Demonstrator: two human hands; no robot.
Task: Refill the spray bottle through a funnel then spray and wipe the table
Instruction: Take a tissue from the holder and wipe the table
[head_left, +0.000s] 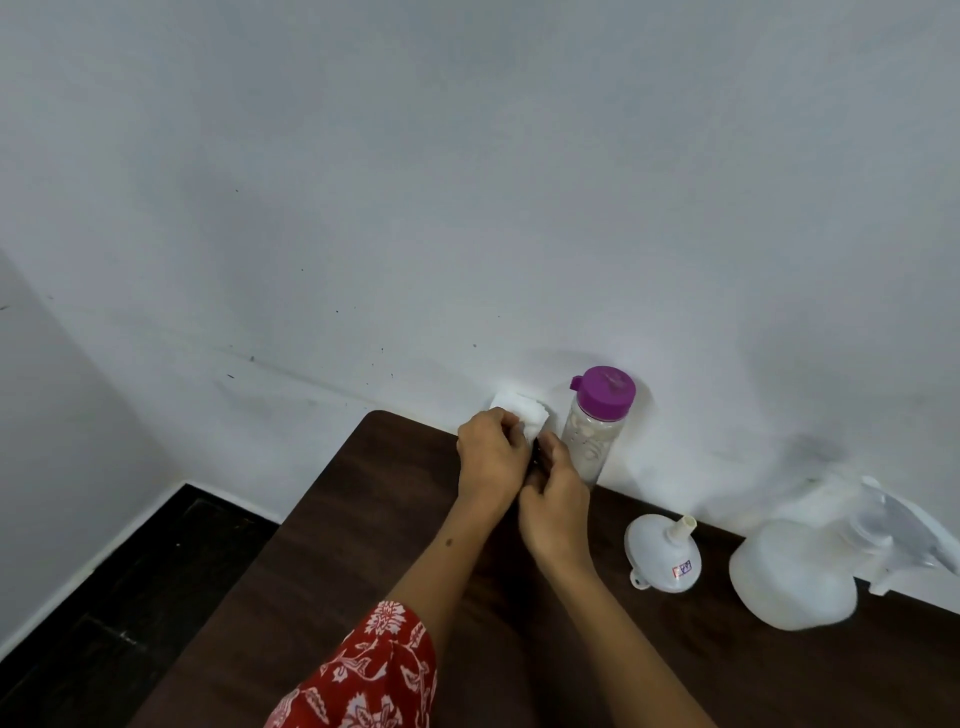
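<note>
We see dim, even light, soft shadows on the wall, and wide-angle bending with blur at the edges.

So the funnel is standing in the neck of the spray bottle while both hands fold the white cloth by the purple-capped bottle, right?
Not quite. In the head view the funnel lies on the table beside the spray bottle, not in its neck. The rest holds: both hands, left and right, handle the white cloth by the purple-capped bottle.
</note>
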